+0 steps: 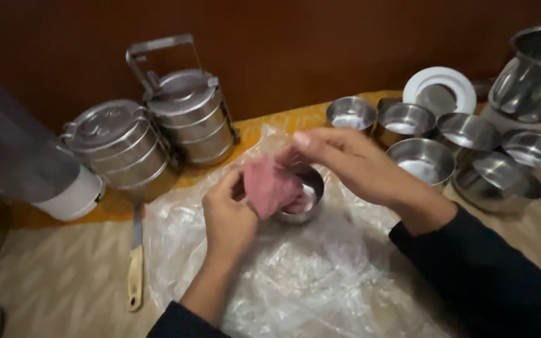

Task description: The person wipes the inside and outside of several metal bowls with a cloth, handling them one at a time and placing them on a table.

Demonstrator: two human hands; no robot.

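My left hand and my right hand both pinch a pink cloth held over a small steel bowl. The cloth dips into the bowl and hides most of its inside. The bowl stands on a crumpled clear plastic sheet spread on the table. My left hand is at the bowl's left side; my right hand reaches over it from the right, fingers closed on the cloth's top edge.
Two stacked steel lunch carriers stand at the back left. Several open steel bowls cluster at the right, with a white lid and a large steel pot behind. A pale-handled tool lies left of the sheet.
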